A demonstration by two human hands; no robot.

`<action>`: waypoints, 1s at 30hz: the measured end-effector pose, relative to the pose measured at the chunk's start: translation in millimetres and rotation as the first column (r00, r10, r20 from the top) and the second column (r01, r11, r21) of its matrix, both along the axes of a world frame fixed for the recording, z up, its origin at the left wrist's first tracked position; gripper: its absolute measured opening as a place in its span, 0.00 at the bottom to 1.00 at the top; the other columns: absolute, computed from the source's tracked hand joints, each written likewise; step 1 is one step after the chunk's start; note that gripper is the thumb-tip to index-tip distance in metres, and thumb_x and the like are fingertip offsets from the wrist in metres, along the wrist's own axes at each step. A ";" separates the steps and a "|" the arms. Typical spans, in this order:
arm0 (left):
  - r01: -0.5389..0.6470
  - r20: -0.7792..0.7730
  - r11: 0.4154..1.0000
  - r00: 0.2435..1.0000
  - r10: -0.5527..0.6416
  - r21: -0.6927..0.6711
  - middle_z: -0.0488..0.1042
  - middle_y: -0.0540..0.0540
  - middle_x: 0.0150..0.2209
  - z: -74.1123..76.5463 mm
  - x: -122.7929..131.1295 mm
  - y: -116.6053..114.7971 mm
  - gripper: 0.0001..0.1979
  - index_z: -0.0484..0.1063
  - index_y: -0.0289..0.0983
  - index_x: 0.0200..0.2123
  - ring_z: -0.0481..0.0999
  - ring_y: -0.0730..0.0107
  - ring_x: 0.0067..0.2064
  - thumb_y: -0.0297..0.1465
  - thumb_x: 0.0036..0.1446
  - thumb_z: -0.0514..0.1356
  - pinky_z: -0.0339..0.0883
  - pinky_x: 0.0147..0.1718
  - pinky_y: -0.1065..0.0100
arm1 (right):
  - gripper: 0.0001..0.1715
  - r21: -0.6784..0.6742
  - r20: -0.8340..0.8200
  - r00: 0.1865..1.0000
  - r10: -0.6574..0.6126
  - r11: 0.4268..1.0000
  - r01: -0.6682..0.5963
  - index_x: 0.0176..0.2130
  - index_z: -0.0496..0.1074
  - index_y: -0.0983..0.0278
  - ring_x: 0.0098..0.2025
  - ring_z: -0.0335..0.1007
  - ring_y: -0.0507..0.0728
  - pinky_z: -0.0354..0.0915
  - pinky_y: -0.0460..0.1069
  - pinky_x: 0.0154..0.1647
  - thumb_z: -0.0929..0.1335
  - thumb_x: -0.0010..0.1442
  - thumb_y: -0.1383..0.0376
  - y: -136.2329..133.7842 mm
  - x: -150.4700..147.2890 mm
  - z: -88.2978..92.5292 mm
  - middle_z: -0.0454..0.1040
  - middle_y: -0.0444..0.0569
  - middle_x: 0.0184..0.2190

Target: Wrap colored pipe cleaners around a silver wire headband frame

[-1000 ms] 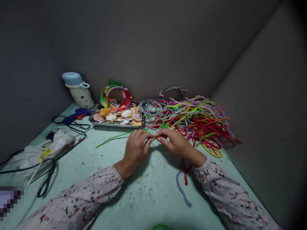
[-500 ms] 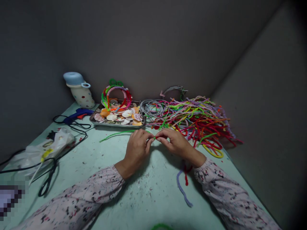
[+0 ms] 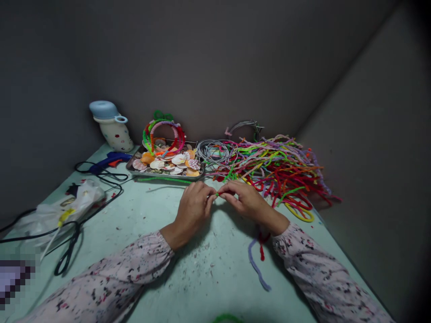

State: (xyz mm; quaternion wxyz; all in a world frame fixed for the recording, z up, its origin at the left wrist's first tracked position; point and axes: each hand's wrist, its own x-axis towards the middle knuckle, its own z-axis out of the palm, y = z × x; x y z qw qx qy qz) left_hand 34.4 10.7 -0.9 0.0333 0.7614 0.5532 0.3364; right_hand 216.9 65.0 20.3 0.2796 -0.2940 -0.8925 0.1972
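My left hand (image 3: 195,206) and my right hand (image 3: 247,201) meet over the middle of the pale green table (image 3: 202,287), fingertips almost touching. Both pinch a small green bit of a fuzzy green stem (image 3: 161,179). The stem's long end runs leftward from my left hand, along the front of the metal tray. Most of the pinched part is hidden by my fingers. Beyond my right hand lies a big tangled pile of coloured fuzzy stems (image 3: 283,161). A purple stem (image 3: 257,267) and a short red one (image 3: 261,251) lie beside my right wrist.
A metal tray (image 3: 158,176) of shells holds colourful wrapped rings (image 3: 182,134). Coiled grey wire (image 3: 212,152) sits right of it. At the left are a bottle (image 3: 116,132), a blue tool (image 3: 109,161), black cords (image 3: 79,224) and a plastic bag (image 3: 43,217). A green piece (image 3: 227,318) shows at the near edge.
The long free end of the green stem has swung away from me, up against the tray's front edge. Both hands stay in nearly the same place, still pinching.
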 end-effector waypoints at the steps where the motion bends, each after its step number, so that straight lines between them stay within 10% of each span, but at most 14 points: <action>1: 0.000 0.000 1.000 1.000 0.000 0.000 0.71 0.46 0.36 -0.2 -0.1 0.2 0.06 0.71 0.37 0.37 0.66 0.62 0.39 0.30 0.62 0.55 0.60 0.39 0.61 | 0.06 0.004 0.002 1.000 -0.001 1.000 0.001 0.38 0.73 0.63 0.37 0.69 0.55 0.63 0.50 0.40 0.66 0.62 0.69 0.2 0.1 -0.2 0.75 0.48 0.34; 30: 0.004 0.135 0.999 0.991 -0.010 0.038 0.70 0.44 0.41 0.9 -0.2 -2.0 0.08 0.70 0.38 0.43 0.68 0.61 0.44 0.29 0.59 0.57 0.64 0.43 0.60 | 0.06 -0.066 -0.046 0.998 -0.045 0.997 0.042 0.38 0.73 0.63 0.37 0.69 0.54 0.62 0.49 0.40 0.65 0.62 0.68 0.0 0.8 2.9 0.75 0.47 0.34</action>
